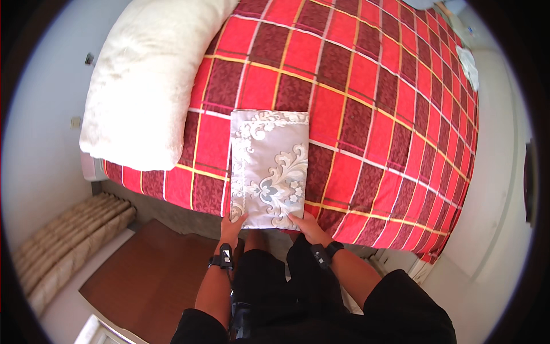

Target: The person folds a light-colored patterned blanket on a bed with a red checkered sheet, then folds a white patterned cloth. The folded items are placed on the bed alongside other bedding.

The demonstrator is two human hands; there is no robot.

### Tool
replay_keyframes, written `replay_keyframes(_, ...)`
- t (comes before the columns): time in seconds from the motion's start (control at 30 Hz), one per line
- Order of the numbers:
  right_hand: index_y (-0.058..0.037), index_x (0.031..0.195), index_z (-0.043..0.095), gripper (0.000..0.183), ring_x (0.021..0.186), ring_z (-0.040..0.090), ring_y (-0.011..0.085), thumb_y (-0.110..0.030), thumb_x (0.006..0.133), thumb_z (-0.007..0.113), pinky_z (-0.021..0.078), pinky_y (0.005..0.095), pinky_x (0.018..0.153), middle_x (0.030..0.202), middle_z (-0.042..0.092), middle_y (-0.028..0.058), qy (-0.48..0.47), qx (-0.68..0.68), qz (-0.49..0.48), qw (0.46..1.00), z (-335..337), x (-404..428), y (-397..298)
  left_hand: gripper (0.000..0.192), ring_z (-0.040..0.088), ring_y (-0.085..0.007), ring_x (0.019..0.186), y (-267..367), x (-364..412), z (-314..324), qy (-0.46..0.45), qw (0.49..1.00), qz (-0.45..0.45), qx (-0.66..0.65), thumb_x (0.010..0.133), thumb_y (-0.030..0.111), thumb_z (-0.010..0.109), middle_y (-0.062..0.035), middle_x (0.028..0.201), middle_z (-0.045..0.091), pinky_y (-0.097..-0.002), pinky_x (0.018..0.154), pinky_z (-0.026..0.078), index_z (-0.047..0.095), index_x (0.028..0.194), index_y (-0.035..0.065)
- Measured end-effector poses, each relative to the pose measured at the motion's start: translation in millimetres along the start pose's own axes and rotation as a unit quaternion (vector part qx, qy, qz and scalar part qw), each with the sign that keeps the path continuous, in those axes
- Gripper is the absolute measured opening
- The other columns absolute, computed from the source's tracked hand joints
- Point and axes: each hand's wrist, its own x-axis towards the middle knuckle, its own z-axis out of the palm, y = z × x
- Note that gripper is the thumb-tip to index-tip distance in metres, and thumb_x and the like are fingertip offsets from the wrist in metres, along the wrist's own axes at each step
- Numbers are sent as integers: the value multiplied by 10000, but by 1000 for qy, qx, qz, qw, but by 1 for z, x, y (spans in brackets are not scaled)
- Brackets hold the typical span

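A folded grey cloth with a white scroll-and-flower pattern [268, 172] lies flat at the near edge of a bed with a red and maroon checked cover [365, 107]. My left hand [232, 227] grips the near left corner of the cloth, thumb on top and fingers underneath. At its near right corner, my right hand [308, 226] holds it in the same way. The fingers of both hands are mostly hidden. Each wrist wears a black strap with a small device.
A thick white folded quilt [142, 86] lies on the bed's left side. On the floor at lower left is a brown mat [150, 279], beside a rolled beige mat or pad [77, 232]. White cloth [467, 66] lies at the bed's far right edge.
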Motion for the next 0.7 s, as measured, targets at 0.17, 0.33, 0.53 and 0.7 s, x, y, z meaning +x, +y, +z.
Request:
replay_keyframes(0.17, 15, 1187, 583, 333, 913, 610, 116, -154, 907, 648, 484, 258, 809, 1057, 653, 47, 48, 52, -61, 996, 6, -26, 7, 361, 593, -122, 857, 20, -22, 13, 6, 998, 48, -51, 809, 74, 731, -45, 990, 644, -272, 750, 473, 605, 1131, -30)
replay_keyframes(0.33, 27, 1210, 558, 346, 947, 621, 143, -135, 915, 634, 509, 285, 807, 1086, 648, 71, 61, 41, -56, 996, 2, -72, 27, 336, 616, -135, 873, 7, -73, -11, -37, 999, 28, 3, 821, 60, 712, -66, 990, 663, -272, 776, 486, 608, 1123, -45)
replay_keyframes(0.53, 45, 1194, 559, 391, 892, 617, 131, -140, 869, 675, 491, 275, 783, 1065, 651, 87, 114, 37, 51, 991, -1, -99, 48, 509, 636, -157, 872, -8, -90, -27, -77, 993, -90, -15, 823, 43, 697, -117, 999, 659, -275, 726, 519, 480, 1281, -2)
replay_keyframes(0.7, 30, 1195, 560, 392, 876, 611, 112, -130, 854, 671, 487, 257, 747, 984, 664, 86, 182, -112, -101, 972, 7, -91, -5, 637, 616, -144, 821, 27, -84, -13, -34, 997, 60, 28, 814, 48, 701, -108, 944, 642, -268, 640, 506, 411, 1377, 122)
